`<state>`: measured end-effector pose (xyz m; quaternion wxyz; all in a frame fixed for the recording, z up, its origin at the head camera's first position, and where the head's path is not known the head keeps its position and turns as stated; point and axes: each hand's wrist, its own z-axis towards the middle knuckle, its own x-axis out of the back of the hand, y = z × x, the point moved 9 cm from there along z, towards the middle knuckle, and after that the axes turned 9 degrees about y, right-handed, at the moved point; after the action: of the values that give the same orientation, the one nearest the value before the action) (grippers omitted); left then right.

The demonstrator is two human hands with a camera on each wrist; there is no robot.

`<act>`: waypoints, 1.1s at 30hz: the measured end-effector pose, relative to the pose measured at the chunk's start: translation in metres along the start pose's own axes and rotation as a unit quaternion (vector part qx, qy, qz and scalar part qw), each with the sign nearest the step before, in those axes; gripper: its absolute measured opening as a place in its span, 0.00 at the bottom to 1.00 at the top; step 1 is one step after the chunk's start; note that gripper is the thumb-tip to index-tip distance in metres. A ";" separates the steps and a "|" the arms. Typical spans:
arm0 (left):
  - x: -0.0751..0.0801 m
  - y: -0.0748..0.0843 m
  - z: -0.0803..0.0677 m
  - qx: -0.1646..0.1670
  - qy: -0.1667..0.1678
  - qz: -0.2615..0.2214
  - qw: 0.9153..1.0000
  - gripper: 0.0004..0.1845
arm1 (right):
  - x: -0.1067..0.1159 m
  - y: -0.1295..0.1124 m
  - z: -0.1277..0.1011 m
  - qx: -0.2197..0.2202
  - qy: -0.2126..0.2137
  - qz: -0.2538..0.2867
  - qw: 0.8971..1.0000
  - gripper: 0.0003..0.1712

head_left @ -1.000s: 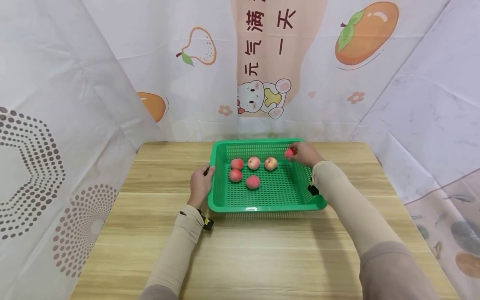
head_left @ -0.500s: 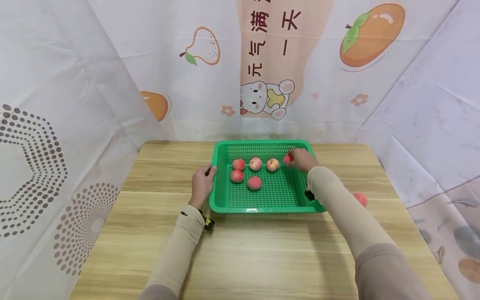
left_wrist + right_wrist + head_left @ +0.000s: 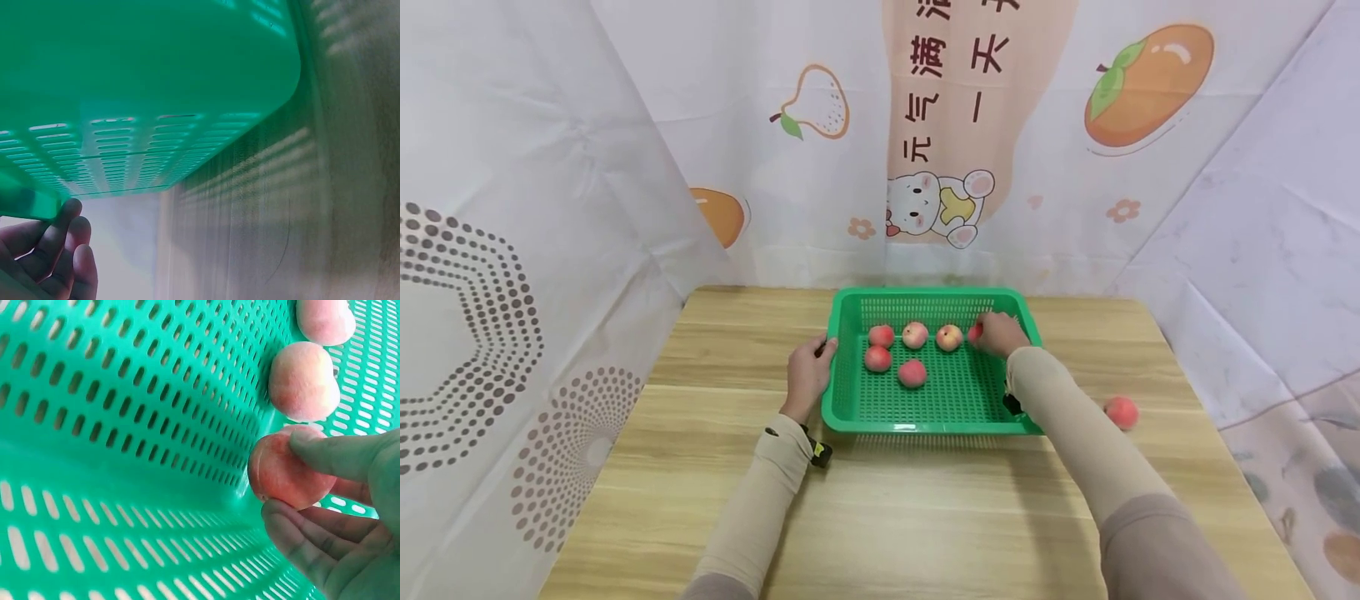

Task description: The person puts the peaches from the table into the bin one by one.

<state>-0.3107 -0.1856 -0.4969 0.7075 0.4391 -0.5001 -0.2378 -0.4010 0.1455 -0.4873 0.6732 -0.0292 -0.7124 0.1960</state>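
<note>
Green perforated plastic makes up the basket [image 3: 925, 400] on the wooden table [image 3: 880, 500], light and slightly flexible by the look of it; the left hand [image 3: 807, 375] curls round its left rim. Inside, at the far right corner, the right hand [image 3: 1000, 333] pinches a peach [image 3: 289, 466] between thumb and fingers: probably soft and easily bruised, best cradled around its middle.
</note>
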 end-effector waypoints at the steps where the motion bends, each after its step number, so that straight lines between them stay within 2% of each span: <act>1: -0.001 0.000 -0.001 0.000 0.000 -0.001 1.000 0.24 | -0.002 0.001 -0.001 -0.004 -0.001 -0.003 1.000 0.16; 10: -0.003 -0.001 -0.007 0.002 -0.001 -0.009 1.000 0.23 | -0.017 0.009 -0.007 -0.020 -0.021 -0.005 1.000 0.14; 25: -0.003 -0.003 -0.007 0.013 0.000 -0.008 1.000 0.23 | -0.021 0.011 -0.005 -0.020 0.013 -0.005 1.000 0.10; 29: -0.002 -0.002 -0.005 0.012 -0.001 -0.007 1.000 0.23 | -0.020 0.008 -0.004 -0.018 0.014 -0.012 1.000 0.06; 33: 0.000 0.000 -0.002 0.003 0.002 -0.007 1.000 0.24 | -0.015 0.002 -0.002 -0.020 0.013 -0.008 1.000 0.09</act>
<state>-0.3083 -0.1849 -0.4973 0.7054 0.4450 -0.4963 -0.2407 -0.3978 0.1435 -0.5019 0.6832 -0.0397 -0.7075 0.1762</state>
